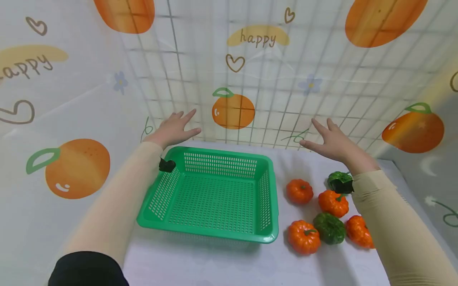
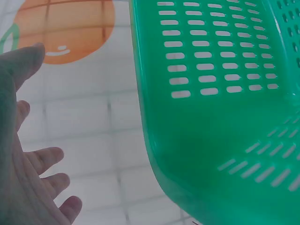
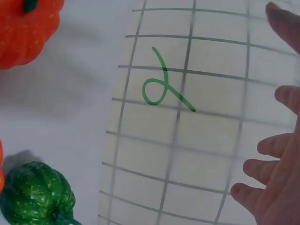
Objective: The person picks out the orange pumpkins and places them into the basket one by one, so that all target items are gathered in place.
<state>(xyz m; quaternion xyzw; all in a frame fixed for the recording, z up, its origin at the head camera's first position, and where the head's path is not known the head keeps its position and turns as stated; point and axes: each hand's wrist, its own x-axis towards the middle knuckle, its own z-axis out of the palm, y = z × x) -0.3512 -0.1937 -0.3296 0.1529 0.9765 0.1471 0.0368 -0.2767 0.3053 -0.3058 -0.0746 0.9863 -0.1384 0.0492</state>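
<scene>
Note left grip [image 1: 171, 129] and right grip [image 1: 335, 143] spread wide, holding nothing. Locate green basket [image 1: 205, 234] on worktop [image 1: 200, 270], left of pumpkins [image 1: 304, 238]. Judge basket light, slightly flexible; take by rim. Judge pumpkins stiff, likely slippery; cup around ribbed sides.

We're watching the left hand [image 1: 173, 129] hovering near the far left corner of a green basket [image 1: 214, 202], while the right hand [image 1: 334, 143] is hovering with fingers spread over on the right. Four orange pumpkins [image 1: 304, 237] and two green ones [image 1: 330, 228] are sitting right of the basket, and we're seeing an orange-printed sheet [image 1: 279, 87] hanging behind.
</scene>
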